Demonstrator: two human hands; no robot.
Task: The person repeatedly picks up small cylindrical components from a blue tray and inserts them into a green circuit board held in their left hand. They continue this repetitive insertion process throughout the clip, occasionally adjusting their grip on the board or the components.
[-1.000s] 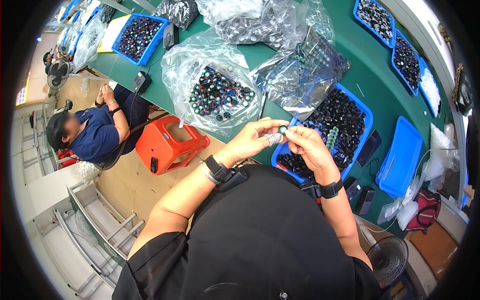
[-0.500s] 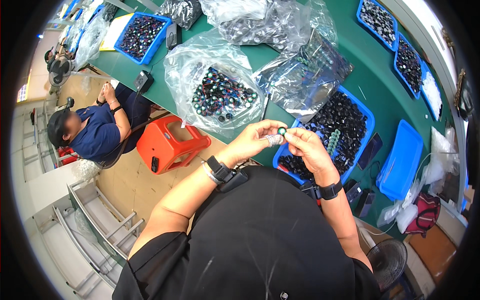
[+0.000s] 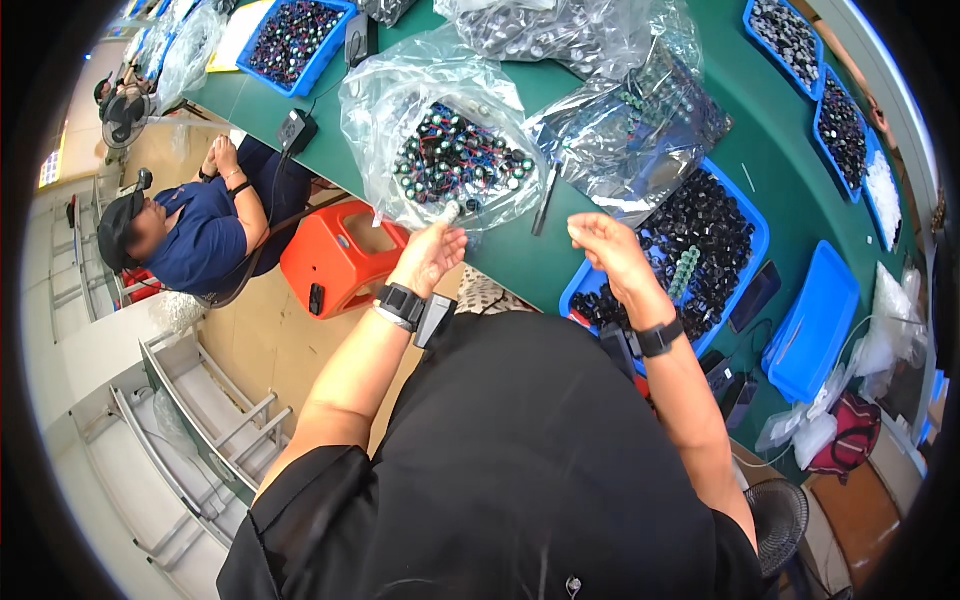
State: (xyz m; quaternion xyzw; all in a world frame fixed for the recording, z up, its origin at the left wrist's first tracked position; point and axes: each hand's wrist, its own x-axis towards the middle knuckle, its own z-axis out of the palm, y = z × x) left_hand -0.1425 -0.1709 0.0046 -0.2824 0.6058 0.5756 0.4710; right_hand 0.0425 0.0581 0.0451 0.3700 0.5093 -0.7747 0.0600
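Observation:
My left hand [image 3: 432,258] is at the near edge of a clear plastic bag [image 3: 370,135], its fingers apart and nothing visible in the palm. One fingertip wears a pale wrapping and points into the bag. Inside lies a heap of small round black-and-green parts with red and blue wires [image 3: 460,160]. My right hand [image 3: 615,255] is raised at the left side of a blue bin [image 3: 757,235], thumb and fingertips pressed together; whatever is between them, if anything, is hidden. The bin holds many small black caps [image 3: 715,230] and a strip of green pieces [image 3: 685,273].
A black pen-like stick [image 3: 546,200] lies between the bags. Farther back are a silvery plastic bag [image 3: 630,135] and filled blue trays [image 3: 785,40]. An empty blue tray [image 3: 812,320] and a phone [image 3: 755,297] sit right. A seated person [image 3: 205,225] and red stool [image 3: 335,262] are left.
My hands have parted. The left moved left to the clear bag, and the round green part they held together is out of sight. The right stayed near the bin, slightly higher.

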